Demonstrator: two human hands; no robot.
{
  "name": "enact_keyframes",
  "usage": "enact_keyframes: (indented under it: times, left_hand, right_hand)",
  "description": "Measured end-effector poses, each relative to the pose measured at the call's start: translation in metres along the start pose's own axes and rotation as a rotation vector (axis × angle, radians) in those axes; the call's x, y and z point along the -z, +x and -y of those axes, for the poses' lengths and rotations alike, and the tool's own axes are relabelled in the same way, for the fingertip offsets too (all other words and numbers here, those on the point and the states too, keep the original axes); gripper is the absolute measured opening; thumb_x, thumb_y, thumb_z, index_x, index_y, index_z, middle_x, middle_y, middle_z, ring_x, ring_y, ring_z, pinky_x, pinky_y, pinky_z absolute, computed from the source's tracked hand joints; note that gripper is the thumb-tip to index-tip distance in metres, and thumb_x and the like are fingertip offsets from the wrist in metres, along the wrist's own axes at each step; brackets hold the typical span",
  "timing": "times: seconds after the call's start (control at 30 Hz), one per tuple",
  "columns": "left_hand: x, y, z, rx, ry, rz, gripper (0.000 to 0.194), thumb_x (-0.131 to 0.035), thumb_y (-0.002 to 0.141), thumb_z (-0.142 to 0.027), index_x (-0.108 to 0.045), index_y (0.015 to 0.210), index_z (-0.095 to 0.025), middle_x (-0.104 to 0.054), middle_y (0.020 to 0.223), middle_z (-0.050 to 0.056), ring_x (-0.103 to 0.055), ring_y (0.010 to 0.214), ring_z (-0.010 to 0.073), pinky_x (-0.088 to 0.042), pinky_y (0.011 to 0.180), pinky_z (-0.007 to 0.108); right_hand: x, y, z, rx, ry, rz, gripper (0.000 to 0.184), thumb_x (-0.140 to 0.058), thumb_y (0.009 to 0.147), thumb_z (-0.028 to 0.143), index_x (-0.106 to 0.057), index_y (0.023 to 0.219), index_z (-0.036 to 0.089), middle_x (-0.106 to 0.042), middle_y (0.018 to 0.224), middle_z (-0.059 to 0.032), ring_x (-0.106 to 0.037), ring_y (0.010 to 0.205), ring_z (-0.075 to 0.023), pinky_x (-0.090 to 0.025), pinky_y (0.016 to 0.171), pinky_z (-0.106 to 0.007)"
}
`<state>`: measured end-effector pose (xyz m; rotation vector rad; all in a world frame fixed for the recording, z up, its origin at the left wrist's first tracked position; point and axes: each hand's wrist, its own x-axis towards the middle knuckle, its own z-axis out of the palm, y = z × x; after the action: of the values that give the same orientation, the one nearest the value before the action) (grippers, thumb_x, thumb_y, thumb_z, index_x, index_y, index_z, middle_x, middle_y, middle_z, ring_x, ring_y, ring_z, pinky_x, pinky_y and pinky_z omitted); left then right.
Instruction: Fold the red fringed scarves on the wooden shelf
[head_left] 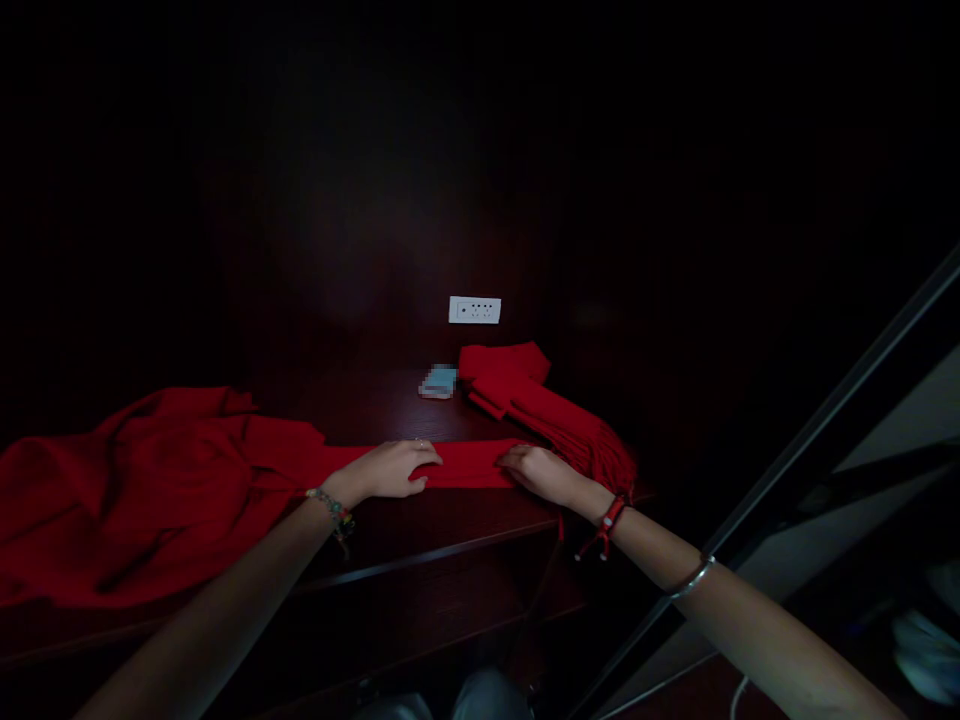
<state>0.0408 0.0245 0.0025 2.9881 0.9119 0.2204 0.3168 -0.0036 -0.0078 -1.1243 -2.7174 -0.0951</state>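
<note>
Both L hand (pixel 390 468) and R hand (pixel 544 474) are touching a folded red cloth strip (pixel 469 463), which is lying on the dark wood shelf (pixel 450 512). L thumb's standing apart from fingers, grip wide; R fingers are curling, can't tell if pinching. Loose red cloth (pixel 172 470) is bunching at L; fringed red scarf (pixel 517 385) is lying behind.

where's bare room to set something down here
The dark shelf looks bare behind the red strip, between red heap and blue item, and along the strip's front. Crowded: left, under the heap; right, by the fringed bundle.
</note>
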Motion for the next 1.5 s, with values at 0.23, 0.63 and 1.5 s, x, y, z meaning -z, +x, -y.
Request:
enact_keyframes:
  times: [0.23,0.63,1.5]
  left_hand:
    - [0.001,-0.005,0.009,0.059,0.077,-0.057,0.041,-0.038,0.074,-0.006,-0.055,0.109,-0.018,-0.057,0.112,0.006,-0.053,0.100,0.0174,-0.039,0.089,0.028]
    - [-0.010,-0.030,0.022,0.061,-0.036,0.075,0.078,-0.032,0.064,0.010,-0.030,0.132,-0.028,-0.024,0.141,-0.003,-0.028,0.125,0.0124,-0.026,0.102,0.026]
    - [-0.016,0.006,0.000,0.500,0.015,0.093,0.055,-0.017,0.088,-0.046,-0.020,0.136,-0.021,-0.015,0.143,0.006,-0.011,0.130,0.0231,-0.014,0.103,0.045]
  right_hand:
    - [0.009,0.000,0.002,-0.083,-0.141,-0.182,0.030,-0.036,0.083,0.007,-0.059,0.101,0.014,-0.059,0.092,-0.0102,-0.053,0.088,-0.0178,-0.043,0.078,-0.029]
    - [-0.012,-0.021,0.006,0.048,-0.276,-0.104,0.025,-0.041,0.084,0.011,-0.058,0.101,0.016,-0.059,0.091,-0.0067,-0.052,0.087,-0.0176,-0.043,0.078,-0.031]
    - [-0.020,0.067,0.047,-0.299,0.166,0.034,0.055,-0.024,0.088,0.042,-0.028,0.134,0.013,-0.027,0.139,-0.0120,-0.022,0.127,-0.0246,-0.020,0.102,-0.045]
